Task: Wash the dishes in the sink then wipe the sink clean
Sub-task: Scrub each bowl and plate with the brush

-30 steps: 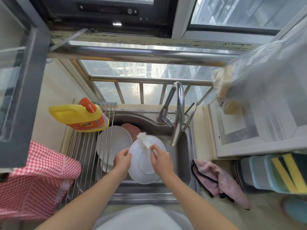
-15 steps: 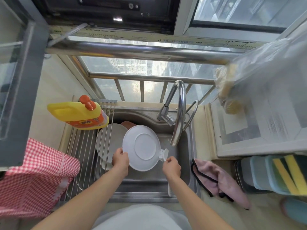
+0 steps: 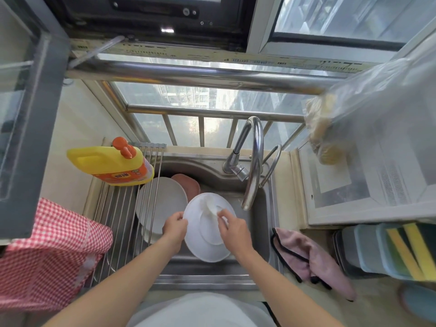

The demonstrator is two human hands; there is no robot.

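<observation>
Over the steel sink (image 3: 259,234) I hold a white plate (image 3: 207,246) tilted, its underside facing me. My left hand (image 3: 175,226) grips its left rim. My right hand (image 3: 233,228) grips a white dish brush (image 3: 212,207) whose head lies on the plate's upper middle. A second white plate (image 3: 162,199) leans in the sink's left part under the rack rods, and a reddish-brown dish (image 3: 187,185) lies behind it.
A roll-up wire rack (image 3: 122,213) covers the sink's left side, with a yellow detergent bottle (image 3: 111,165) on it. The curved tap (image 3: 253,161) rises behind the plate. A pink cloth (image 3: 311,256) lies right of the sink, a red checked cloth (image 3: 47,251) at the left.
Half a second ago the brush was at the plate's right edge, held low. Now my right hand has come back over the plate and the brush head is on its upper middle; the plate has dropped slightly.
</observation>
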